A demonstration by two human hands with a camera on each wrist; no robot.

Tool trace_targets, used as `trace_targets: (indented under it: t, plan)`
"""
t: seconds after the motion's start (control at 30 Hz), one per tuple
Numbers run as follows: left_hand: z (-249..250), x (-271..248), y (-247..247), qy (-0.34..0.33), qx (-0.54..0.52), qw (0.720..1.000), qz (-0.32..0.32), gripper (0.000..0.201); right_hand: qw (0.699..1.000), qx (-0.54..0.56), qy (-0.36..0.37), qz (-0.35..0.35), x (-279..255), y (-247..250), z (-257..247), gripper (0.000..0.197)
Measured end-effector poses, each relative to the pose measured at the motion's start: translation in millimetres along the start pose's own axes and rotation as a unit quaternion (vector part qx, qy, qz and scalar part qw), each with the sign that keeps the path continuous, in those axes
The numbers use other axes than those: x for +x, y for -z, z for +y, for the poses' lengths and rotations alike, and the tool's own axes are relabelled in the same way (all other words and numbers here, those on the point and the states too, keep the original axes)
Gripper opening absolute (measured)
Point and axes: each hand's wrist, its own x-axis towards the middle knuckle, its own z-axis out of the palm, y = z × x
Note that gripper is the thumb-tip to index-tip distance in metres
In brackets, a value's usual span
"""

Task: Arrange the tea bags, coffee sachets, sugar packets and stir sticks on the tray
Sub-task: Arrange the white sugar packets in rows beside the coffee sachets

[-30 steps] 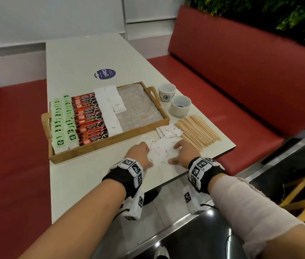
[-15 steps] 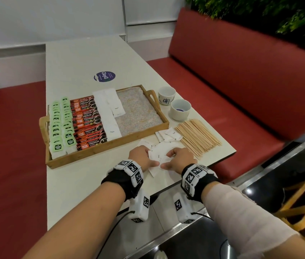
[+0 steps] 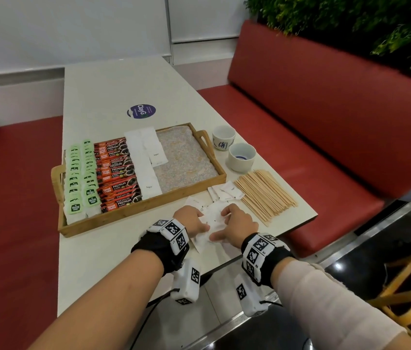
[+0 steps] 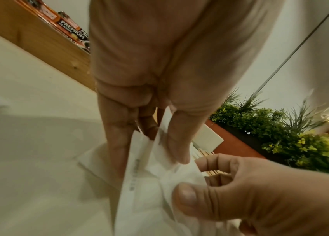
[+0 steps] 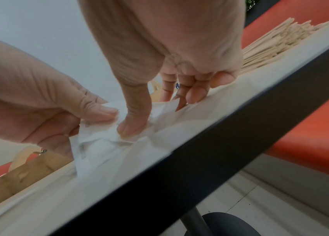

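Pinching sugar packets (image 3: 212,218), left hand (image 3: 191,221), right hand (image 3: 237,223); wrist views reveal thumbs.

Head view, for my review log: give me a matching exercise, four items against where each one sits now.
Items:
1. tea bags
2. coffee sachets
3. stir sticks
4. loose sugar packets

Places:
A. on the table, right of the tray
B. tray, far left rows
C. gathered between the left hand and the right hand
D. tray, beside the green rows

Pairs: 1-B, 2-D, 3-A, 4-C
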Motion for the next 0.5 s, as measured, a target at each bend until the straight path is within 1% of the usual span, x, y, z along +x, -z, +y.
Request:
trace_targets:
  t: [0.1,0.2,0.3,0.37,0.4,0.43,0.47,0.5]
  plan:
    - [1,-3,3,-0.017,-0.022,0.999,-0.015,0.041,1.0,-0.009,0.016,-0.01,0,1,-2,0.06]
    - [-2,-6,7,-0.02,-0.053,0.998,-0.023,0.037,0.999,-0.008,0.035,-0.022,2,3,-4,0.053]
    - [-7,-9,11,-0.012,-0.141,0.989,-0.051,0.042,0.997,0.033,0.052,-0.035,6,6,-8,0.049]
    - [-11,-11,14,-0.012,-0.199,0.978,-0.06,0.042,0.995,0.069,0.069,-0.029,8,11,-14,0.046]
    - [-13,-13,16,-0.016,-0.229,0.971,-0.063,0.038,0.993,0.088,0.079,-0.019,9,14,-17,0.046]
    - [-15,-14,18,-0.014,-0.268,0.961,-0.065,0.033,0.99,0.11,0.087,-0.009,11,17,-21,0.045]
    - [-16,-17,20,-0.006,-0.318,0.945,-0.073,0.029,0.987,0.135,0.091,-0.001,12,20,-24,0.045]
    - [-18,-18,21,-0.003,-0.359,0.93,-0.078,0.029,0.982,0.163,0.092,0.005,15,22,-27,0.043]
